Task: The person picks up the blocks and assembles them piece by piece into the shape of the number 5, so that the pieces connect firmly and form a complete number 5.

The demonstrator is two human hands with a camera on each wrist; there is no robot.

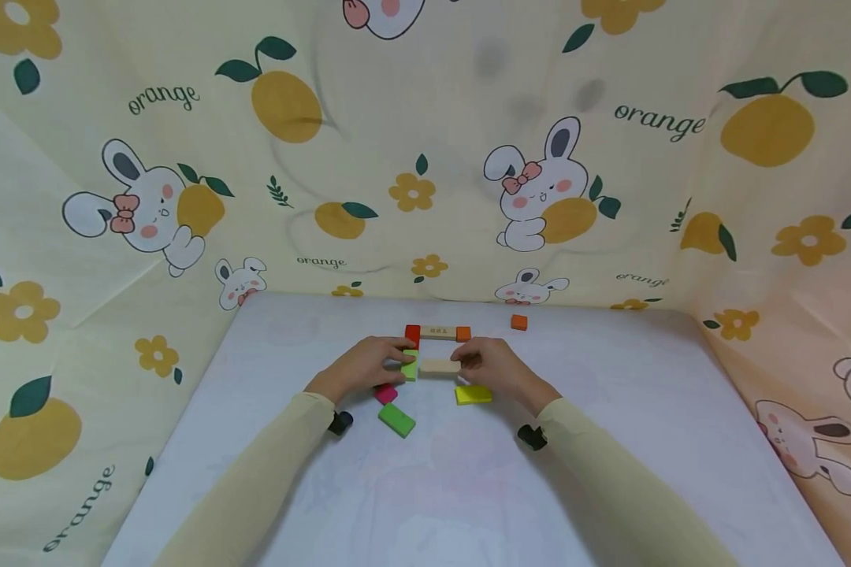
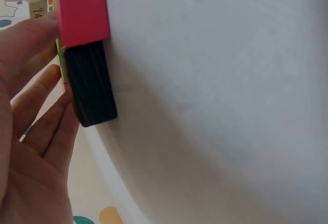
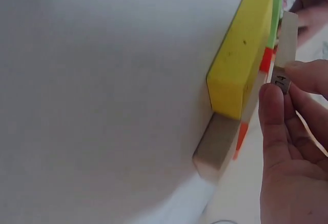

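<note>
The fingers of the right hand (image 1: 502, 368) are drawn in to a pinch, thumb against fingertip, on the right end of a plain wooden block (image 1: 438, 368); those of the left hand (image 1: 358, 368) are bent around a lime-green block (image 1: 410, 367), thumb and fingertips touching it in what looks like a light hold. The wooden block lies just right of the lime-green block, its left end toward that block's long side, so its long axis runs sideways while the lime-green one points away from the person; whether the two touch, or the wooden one rests on the table, I cannot tell. The left hand is nearer that free left end. Just beyond the lime-green block, roughly in line with it, is a red block (image 1: 413, 334); beyond and to its right lie a printed wooden block (image 1: 437, 332) and an orange block (image 1: 463, 334). On the person's side of it are a pink block (image 1: 386, 394) and a green block (image 1: 397, 420) to the left, and a yellow block (image 1: 473, 395) to the right. All this stands on a white table (image 1: 645, 394), backed well beyond the lime-green block by an orange-and-rabbit printed curtain (image 1: 461, 102).
</note>
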